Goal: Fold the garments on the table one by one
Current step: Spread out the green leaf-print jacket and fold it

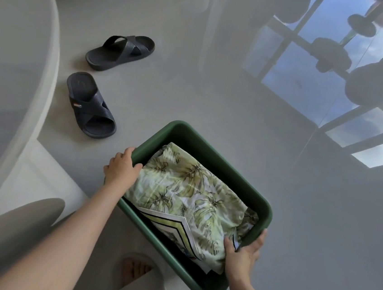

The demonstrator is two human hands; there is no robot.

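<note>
Leaf-print garment [190,192] lies bundled inside the green tub [220,152]. Left hand [121,169] grips the tub's left end rim, fingers curled over it. Right hand [244,252] grips the opposite end likewise. The tub's long axis runs hand to hand. The table [18,55] stands leftward, nearer the left hand.

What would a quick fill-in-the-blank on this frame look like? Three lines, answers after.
1. The left hand and right hand both grip the rim of the ____ tub.
2. A leaf-print garment lies ____ the tub.
3. ____ dark sandals lie on the floor beyond the tub.

Answers: green; inside; two.
</note>
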